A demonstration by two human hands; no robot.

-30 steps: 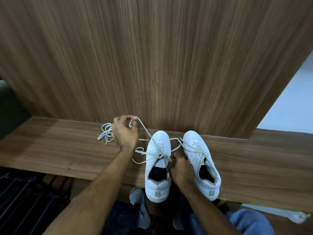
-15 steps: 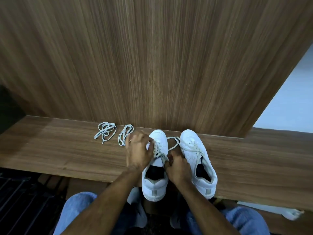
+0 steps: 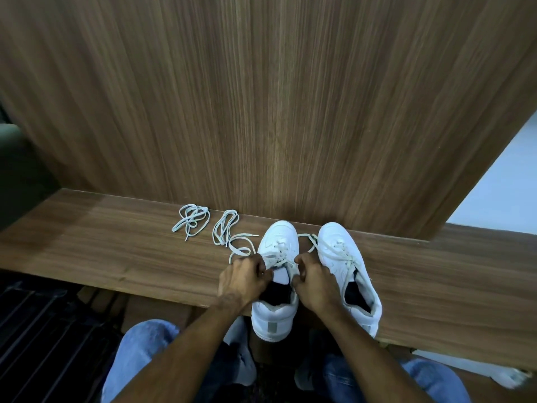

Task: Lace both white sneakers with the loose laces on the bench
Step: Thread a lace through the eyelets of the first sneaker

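Sneakers: 2 white leather low-top sneakers stand side by side on the brown wood-grain bench (image 3: 122, 257), toes toward the tall wood-grain back panel (image 3: 261, 106), heels at the near edge.
Left sneaker: the white sneaker on the left (image 3: 274, 289) has its pale lace crossed through the lower eyelets; its tongue and dark opening show between both hands, and its heel juts just past the bench edge.
Right sneaker: the white sneaker on the right (image 3: 347, 271) stands just beside it, laced along most of its front, with a slack loop of lace lying on the bench between the 2 toes.
Left hand: the person's left hand (image 3: 244, 279) is curled at the left sneaker's left side, fingers pinching the lace there.
Right hand: the person's right hand (image 3: 315, 282) is curled at the same sneaker's right side, fingers closed on the lace by the upper eyelets.
Trailing lace: a length of pale flat lace (image 3: 241, 247) runs from the left hand out over the bench in 1 open loop.
Loose laces: 2 bundles lie by the back panel, left of the sneakers, the tangled pale lace bundle (image 3: 191, 221) farther left and the longer looped pale lace bundle (image 3: 225, 228) nearer the shoes.
Legs: knees in blue denim jeans (image 3: 139, 353) show below the bench.
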